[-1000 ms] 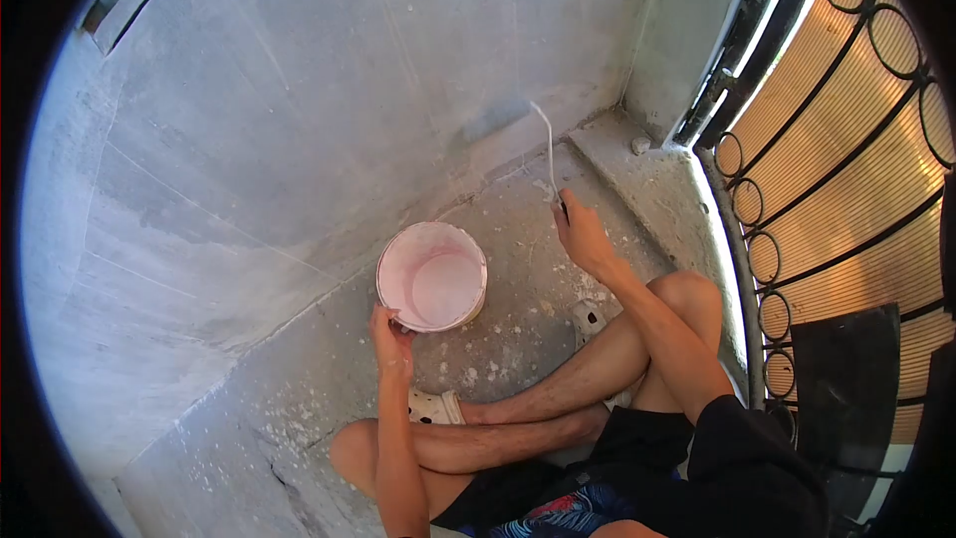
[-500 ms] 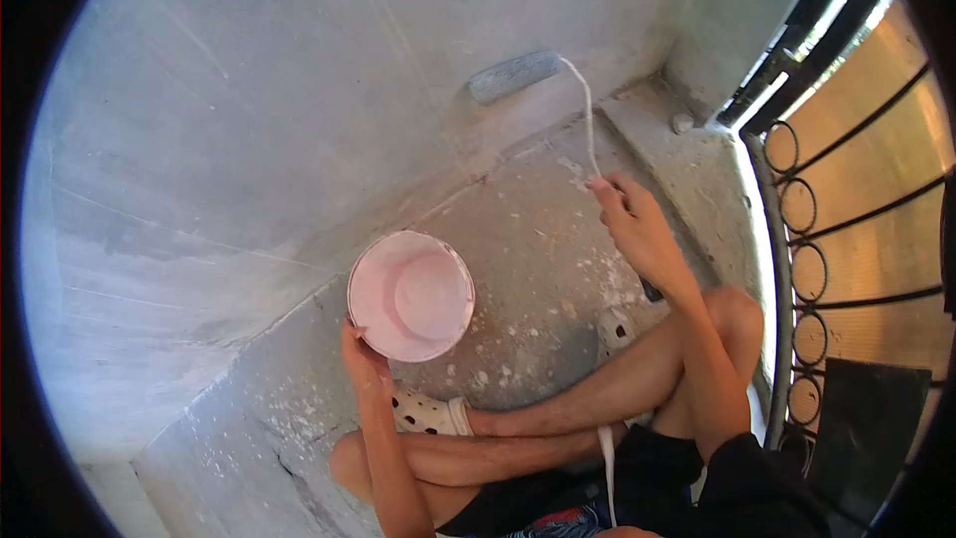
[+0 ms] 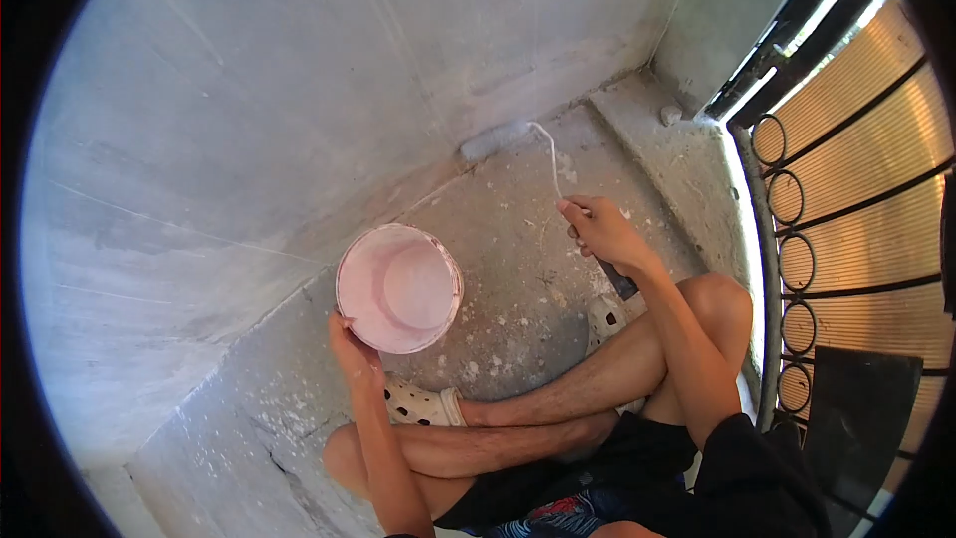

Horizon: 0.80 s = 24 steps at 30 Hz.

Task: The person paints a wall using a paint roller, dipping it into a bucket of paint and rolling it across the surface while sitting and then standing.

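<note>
My right hand (image 3: 603, 231) is wrapped round the dark handle of a paint roller (image 3: 495, 142). The roller's pale sleeve lies against the foot of the wall (image 3: 299, 70), close to where it meets the floor, and its white bent wire frame runs back to my fingers. With my left hand (image 3: 356, 351) I grip the near-left rim of a pinkish-white bucket (image 3: 344, 284), which is tilted so that its inside shows. A pale pink coating covers the inner walls; how deep any paint lies cannot be made out.
The concrete floor (image 3: 518, 269) is spattered with white drops. My crossed legs and light-coloured clogs (image 3: 423, 404) are near the bucket. To the right are a raised concrete ledge (image 3: 662, 154) with a small stone (image 3: 670, 116) and a black metal gate (image 3: 772, 269) with amber panels.
The roller has moved down the wall to its base, and my right hand has come lower and slightly left. The bucket and left hand appear shifted slightly up-left with the view.
</note>
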{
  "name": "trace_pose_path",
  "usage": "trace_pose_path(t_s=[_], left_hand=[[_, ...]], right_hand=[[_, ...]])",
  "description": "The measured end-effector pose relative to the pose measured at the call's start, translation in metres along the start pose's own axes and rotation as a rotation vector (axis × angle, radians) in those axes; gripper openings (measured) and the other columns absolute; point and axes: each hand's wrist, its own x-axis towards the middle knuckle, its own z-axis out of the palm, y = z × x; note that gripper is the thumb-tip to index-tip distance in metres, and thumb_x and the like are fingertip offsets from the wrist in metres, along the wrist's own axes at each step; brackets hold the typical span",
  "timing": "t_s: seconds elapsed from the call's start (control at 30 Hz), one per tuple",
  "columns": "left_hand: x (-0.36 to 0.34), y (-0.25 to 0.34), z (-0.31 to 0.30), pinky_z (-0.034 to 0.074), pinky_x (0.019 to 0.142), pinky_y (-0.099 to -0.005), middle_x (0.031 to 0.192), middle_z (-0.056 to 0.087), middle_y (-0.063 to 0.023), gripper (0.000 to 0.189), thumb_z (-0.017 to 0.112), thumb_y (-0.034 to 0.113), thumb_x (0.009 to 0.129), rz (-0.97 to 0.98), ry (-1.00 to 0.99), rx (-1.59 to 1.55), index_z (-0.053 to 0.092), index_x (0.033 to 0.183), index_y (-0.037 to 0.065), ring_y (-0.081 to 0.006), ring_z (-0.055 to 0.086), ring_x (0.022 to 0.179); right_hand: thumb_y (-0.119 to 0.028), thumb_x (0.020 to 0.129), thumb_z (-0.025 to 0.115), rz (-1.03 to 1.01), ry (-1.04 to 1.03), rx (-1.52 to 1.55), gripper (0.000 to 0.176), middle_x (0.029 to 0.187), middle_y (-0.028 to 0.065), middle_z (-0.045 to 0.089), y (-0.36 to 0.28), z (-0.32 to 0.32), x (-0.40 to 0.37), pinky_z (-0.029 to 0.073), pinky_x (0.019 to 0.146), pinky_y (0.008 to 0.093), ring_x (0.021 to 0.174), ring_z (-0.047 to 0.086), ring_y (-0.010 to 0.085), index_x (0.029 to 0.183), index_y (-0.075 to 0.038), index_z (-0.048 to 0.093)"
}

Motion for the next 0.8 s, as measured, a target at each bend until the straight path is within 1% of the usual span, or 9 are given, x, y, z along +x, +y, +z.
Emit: trace_pose_path(t_s=[0.03,0.13,0.23,0.33,0.4,0.47,0.6,0.73,0.8], left_hand=[[0.0,0.0,0.001,0.034,0.101,-0.0346,0.118,0.055,-0.0051,0.038,0.049,0.025,0.081,0.01,-0.013,-0.005,0.054,0.113,0.006,-0.0199,0.049,0.115],[-0.002,-0.002,-0.001,0.034,0.1,-0.0342,0.117,0.055,-0.005,0.037,0.05,0.026,0.081,0.002,-0.011,-0.016,0.054,0.113,0.007,-0.0193,0.05,0.113],[-0.001,-0.004,-0.001,0.035,0.101,-0.0361,0.119,0.054,-0.0052,0.042,0.051,0.028,0.08,0.015,-0.023,-0.005,0.053,0.115,0.007,-0.0206,0.049,0.116],[0.002,-0.003,-0.001,0.036,0.1,-0.0351,0.116,0.055,-0.0042,0.038,0.051,0.03,0.081,0.03,-0.031,0.035,0.053,0.112,0.008,-0.0195,0.05,0.114],[-0.002,-0.002,0.003,0.039,0.093,-0.032,0.107,0.058,-0.0025,0.032,0.052,0.03,0.08,0.006,0.032,-0.008,0.057,0.104,0.008,-0.0171,0.054,0.104],[-0.006,-0.002,0.003,0.04,0.091,-0.0313,0.105,0.058,-0.0018,0.03,0.052,0.031,0.08,0.02,0.024,-0.006,0.056,0.101,0.009,-0.0164,0.054,0.101],[-0.007,-0.004,0.002,0.041,0.085,-0.0297,0.099,0.057,-0.0007,0.025,0.052,0.031,0.08,0.001,0.039,0.011,0.055,0.094,0.01,-0.0145,0.055,0.094],[0.005,-0.007,-0.003,0.039,0.092,-0.0322,0.106,0.056,-0.0016,0.027,0.052,0.032,0.081,0.03,-0.026,0.024,0.054,0.097,0.01,-0.0168,0.052,0.103],[0.0,-0.004,0.002,0.039,0.091,-0.033,0.103,0.055,-0.0013,0.026,0.052,0.032,0.081,0.009,0.057,0.06,0.054,0.096,0.011,-0.0166,0.052,0.101]], right_hand=[[-0.03,0.097,0.053,-0.002,-0.025,0.015,0.043,0.065,-0.0003,0.046,0.003,0.002,0.003,0.038,0.049,0.026,0.055,0.042,0.0084,0.122,0.004,0.057],[-0.03,0.097,0.055,-0.056,-0.004,0.102,0.045,0.066,-0.0005,0.047,-0.017,-0.01,-0.013,0.039,0.049,0.0258,0.055,0.042,0.0083,0.125,0.005,0.056],[-0.03,0.096,0.057,-0.074,-0.034,0.188,0.043,0.067,-0.0003,0.047,-0.03,-0.017,-0.019,0.038,0.049,0.0247,0.055,0.042,0.0082,0.122,0.005,0.058],[-0.031,0.096,0.057,-0.05,-0.055,0.141,0.043,0.067,-0.0002,0.047,-0.009,-0.013,-0.008,0.037,0.048,0.0239,0.056,0.041,0.0079,0.122,0.004,0.058],[-0.031,0.095,0.058,-0.035,-0.033,0.122,0.044,0.067,-0.0002,0.047,-0.004,-0.01,-0.007,0.036,0.048,0.0239,0.055,0.04,0.0076,0.121,0.004,0.058],[-0.031,0.095,0.058,-0.047,-0.049,0.193,0.043,0.067,-0.0008,0.046,-0.003,-0.005,-0.006,0.036,0.048,0.024,0.055,0.04,0.0075,0.121,0.005,0.058],[-0.03,0.096,0.057,-0.162,-0.065,0.301,0.041,0.066,-0.0026,0.044,-0.039,-0.014,-0.028,0.034,0.048,0.0226,0.056,0.039,0.0057,0.119,0.003,0.059],[-0.03,0.096,0.058,-0.207,-0.086,0.304,0.04,0.066,-0.0029,0.044,-0.024,-0.011,-0.018,0.034,0.048,0.022,0.056,0.038,0.0053,0.118,0.003,0.06],[-0.031,0.095,0.059,-0.07,-0.084,0.288,0.04,0.067,-0.0031,0.044,-0.024,-0.011,-0.019,0.034,0.048,0.0217,0.056,0.038,0.0053,0.117,0.002,0.06]])
